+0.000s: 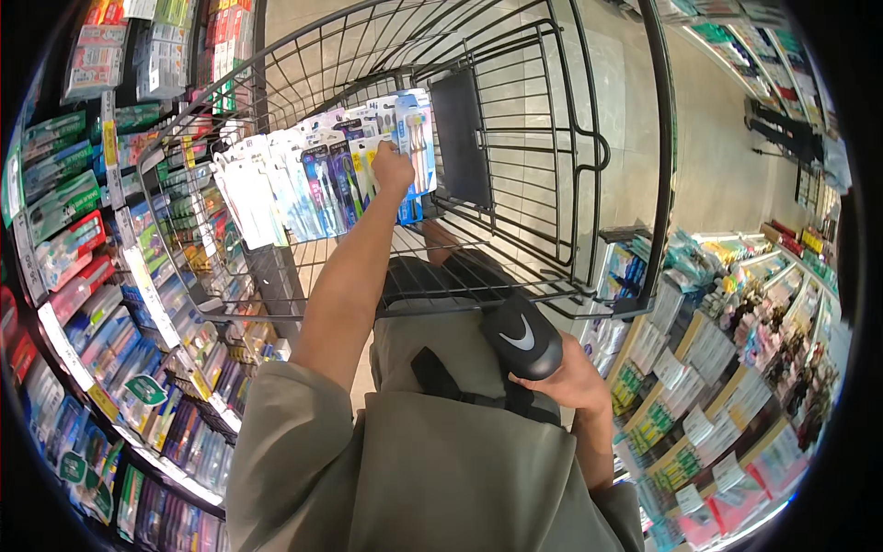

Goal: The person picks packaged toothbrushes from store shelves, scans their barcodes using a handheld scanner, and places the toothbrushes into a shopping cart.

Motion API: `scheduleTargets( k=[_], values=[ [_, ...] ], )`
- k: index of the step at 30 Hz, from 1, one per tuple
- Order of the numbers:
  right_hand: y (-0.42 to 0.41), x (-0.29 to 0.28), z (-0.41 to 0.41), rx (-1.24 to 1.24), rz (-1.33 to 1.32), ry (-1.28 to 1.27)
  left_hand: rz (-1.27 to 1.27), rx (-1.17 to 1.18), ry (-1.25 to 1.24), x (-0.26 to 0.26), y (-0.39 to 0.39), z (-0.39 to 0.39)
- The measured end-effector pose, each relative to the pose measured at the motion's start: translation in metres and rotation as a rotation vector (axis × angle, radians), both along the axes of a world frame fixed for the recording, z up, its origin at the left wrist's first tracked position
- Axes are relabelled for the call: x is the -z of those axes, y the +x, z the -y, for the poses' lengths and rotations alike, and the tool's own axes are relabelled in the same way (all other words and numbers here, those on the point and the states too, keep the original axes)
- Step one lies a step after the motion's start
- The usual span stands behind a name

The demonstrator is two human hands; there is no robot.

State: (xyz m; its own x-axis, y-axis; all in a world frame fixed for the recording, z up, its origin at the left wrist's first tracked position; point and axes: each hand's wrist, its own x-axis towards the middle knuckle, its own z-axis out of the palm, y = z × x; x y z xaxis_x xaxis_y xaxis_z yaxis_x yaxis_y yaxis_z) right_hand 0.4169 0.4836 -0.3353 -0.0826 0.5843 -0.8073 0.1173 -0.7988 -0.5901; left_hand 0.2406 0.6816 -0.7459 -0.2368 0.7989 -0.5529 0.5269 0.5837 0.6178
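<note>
Carded toothbrush packs [331,179] stand close together in a long row within the black wire shopping cart [662,159]. My left hand [393,168] reaches over the cart's near rim, its fingers curled at the upper part of a toothbrush pack near the right end of the row; its fingertips are partly hidden. My right hand [576,376] is by my waist, closed round a black rounded item [522,338] with a white Nike swoosh; most of its fingers are hidden beneath it.
Shelves of boxed and carded goods [131,324] rise close along the left. At the right, a slanted display [697,407] holds packs with price tags and hair accessories [766,331]. The cart's near rim crosses before my waist. A dark panel [461,138] sits inside the cart.
</note>
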Motion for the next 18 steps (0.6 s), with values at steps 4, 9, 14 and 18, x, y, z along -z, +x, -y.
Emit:
scheduleTargets(
  k=[4, 9, 14, 18],
  values=[
    [0.015, 0.004, -0.006, -0.042, -0.02, 0.05, -0.005, 0.135, -0.029, -0.003, -0.004, -0.001],
    [0.021, 0.013, -0.009, -0.052, -0.051, 0.081, -0.023, 0.405, -0.02, -0.022, -0.02, -0.001],
    [0.025, 0.029, -0.007, -0.106, 0.08, 0.187, 0.163, 0.357, 0.036, -0.083, -0.054, 0.001],
    [0.022, 0.021, -0.018, -0.072, 0.107, 0.205, 0.074, 0.298, 0.174, -0.169, -0.107, 0.028]
  ],
)
